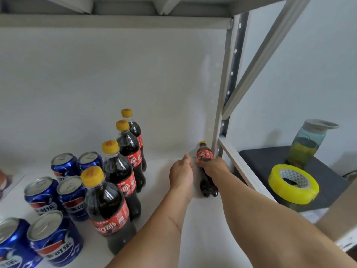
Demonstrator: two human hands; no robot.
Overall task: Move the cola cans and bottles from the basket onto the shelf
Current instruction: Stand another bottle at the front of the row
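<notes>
Head view: right hand (212,167) gripped a cola bottle (205,167) around its middle, fingers curled round it, at the far right corner of the white shelf (173,219), just beside the grey upright post (228,84). Bottle tilted back, base on shelf. Left hand (180,174) sat just left of the bottle, fingers relaxed and extended, holding nothing; contact with the bottle could not be told. Four more cola bottles (123,171) stood in a row at centre-left, six blue cans (58,190) to their left. Off-shelf right: yellow tape roll (293,183), lidded jar (307,142) on a dark surface.
</notes>
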